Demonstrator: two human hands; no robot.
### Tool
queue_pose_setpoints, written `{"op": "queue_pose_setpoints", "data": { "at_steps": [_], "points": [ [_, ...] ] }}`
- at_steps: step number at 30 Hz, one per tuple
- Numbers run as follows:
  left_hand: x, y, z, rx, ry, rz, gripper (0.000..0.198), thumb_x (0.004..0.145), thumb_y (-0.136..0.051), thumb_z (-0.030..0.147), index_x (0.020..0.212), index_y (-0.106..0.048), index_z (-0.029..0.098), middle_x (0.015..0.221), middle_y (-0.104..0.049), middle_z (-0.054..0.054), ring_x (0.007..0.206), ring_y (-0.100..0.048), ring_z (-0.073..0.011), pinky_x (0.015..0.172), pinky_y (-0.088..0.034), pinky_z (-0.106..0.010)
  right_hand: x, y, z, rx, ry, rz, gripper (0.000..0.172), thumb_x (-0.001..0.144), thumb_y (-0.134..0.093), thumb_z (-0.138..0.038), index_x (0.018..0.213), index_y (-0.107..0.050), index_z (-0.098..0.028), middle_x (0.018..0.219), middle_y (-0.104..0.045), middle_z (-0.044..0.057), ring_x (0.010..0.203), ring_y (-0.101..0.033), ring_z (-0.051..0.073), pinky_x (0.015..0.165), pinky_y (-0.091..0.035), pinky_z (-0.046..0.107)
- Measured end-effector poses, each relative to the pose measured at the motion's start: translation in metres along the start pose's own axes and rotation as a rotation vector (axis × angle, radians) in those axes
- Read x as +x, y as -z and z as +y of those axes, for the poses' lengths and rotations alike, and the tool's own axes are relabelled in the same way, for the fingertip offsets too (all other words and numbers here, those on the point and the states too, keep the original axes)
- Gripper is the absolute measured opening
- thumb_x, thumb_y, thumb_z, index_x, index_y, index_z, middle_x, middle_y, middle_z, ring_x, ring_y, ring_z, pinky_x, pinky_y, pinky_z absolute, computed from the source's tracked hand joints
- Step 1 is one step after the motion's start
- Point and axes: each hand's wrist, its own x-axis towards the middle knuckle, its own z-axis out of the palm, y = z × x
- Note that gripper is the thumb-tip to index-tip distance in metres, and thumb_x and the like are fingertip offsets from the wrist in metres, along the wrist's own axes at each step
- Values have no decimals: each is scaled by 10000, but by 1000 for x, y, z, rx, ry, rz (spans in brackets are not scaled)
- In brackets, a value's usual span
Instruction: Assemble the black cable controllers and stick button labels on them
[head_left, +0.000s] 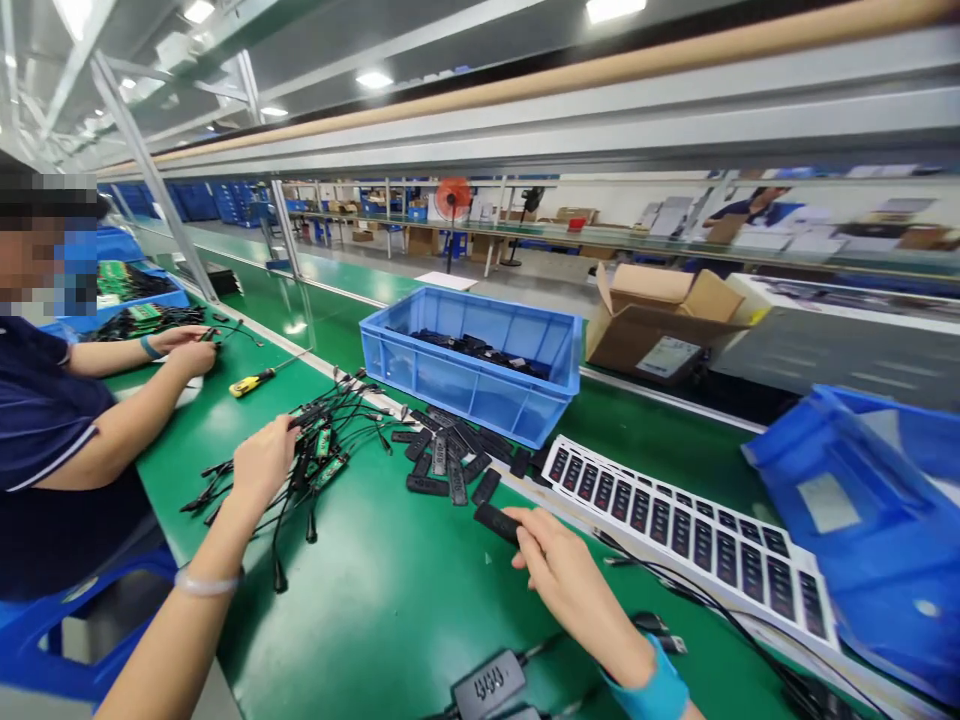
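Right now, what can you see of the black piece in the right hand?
The black piece is a small flat oblong with rounded ends, matte, plastic by its look. Only its top face shows, and no cable is visible on it. The right hand pinches its near end at the fingertips. It lies about level, its long axis pointing up-left toward the heap of similar pieces. I can't tell whether it touches the green mat or sits just above it.

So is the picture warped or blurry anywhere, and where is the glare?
In the head view the wide lens stretches the tilted blue bin at the right edge; ceiling lights leave pale glare on the green conveyor belt; the far benches look soft, while the right hand and its black plastic shell are sharp.
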Motion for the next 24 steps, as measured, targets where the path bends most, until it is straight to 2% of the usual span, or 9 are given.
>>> {"op": "queue_pose_setpoints", "data": {
  "at_steps": [2,4,6,8,10,12,15,19,24],
  "points": [
    [-8,10,10,-74,-24,64,429,925,-396,393,1214,-551,117,1045,-648,-151,846,-619,-267,784,-474,-377,-3,12,-10,184,-15,9,346,954,-396,-355,1168,-634,-225,792,-586,24,510,-575,135,516,-496,292],
    [-18,20,26,-296,-15,70,491,872,-508,472,1231,-557,142,1010,-635,-101,775,-592,-213,748,-474,-330,-7,19,-21,287,1,26,341,951,-428,-383,1168,-639,-225,814,-565,22,531,-559,119,543,-502,283],
    [-31,30,44,-696,42,-85,534,802,-618,514,1189,-599,147,831,-609,-38,628,-520,-151,598,-437,-265,-10,22,-30,390,-5,67,327,928,-496,-410,1161,-633,-225,861,-569,35,604,-564,127,558,-500,271],
    [-47,37,64,-1144,138,-339,543,761,-687,518,1134,-628,129,685,-533,15,512,-396,-86,465,-313,-203,-13,21,-37,520,-48,107,326,880,-586,-443,1114,-623,-218,854,-575,34,641,-565,136,533,-490,253],
    [-66,41,84,-1491,250,-515,510,748,-731,479,1093,-640,116,693,-525,19,482,-304,-43,422,-212,-174,-14,20,-41,618,-94,118,338,826,-654,-478,1025,-622,-207,796,-569,21,636,-566,140,501,-478,238],
    [-85,42,101,-1691,337,-587,463,750,-755,409,1099,-634,131,815,-598,-26,494,-317,-27,413,-206,-156,-12,19,-42,649,-119,110,356,801,-671,-514,963,-632,-199,760,-564,13,609,-557,136,489,-475,237],
    [-109,39,121,-1764,322,-685,395,780,-744,322,1113,-612,154,990,-670,-96,518,-438,-33,442,-326,-158,-10,19,-41,646,-131,108,374,807,-654,-535,968,-654,-198,769,-582,17,571,-536,122,507,-486,254],
    [-129,31,143,-1700,214,-842,471,759,-767,304,1172,-593,157,1107,-666,-141,644,-629,-115,555,-489,-212,-9,19,-42,668,-136,122,369,757,-709,-531,910,-669,-197,715,-603,13,561,-523,128,487,-470,246],
    [-143,26,161,-1647,111,-967,465,715,-796,313,1121,-668,126,881,-693,-82,781,-666,-168,700,-528,-254,-13,16,-42,656,-101,110,298,731,-755,-475,814,-690,-197,752,-640,37,684,-593,175,614,-515,283]
  ]
}}
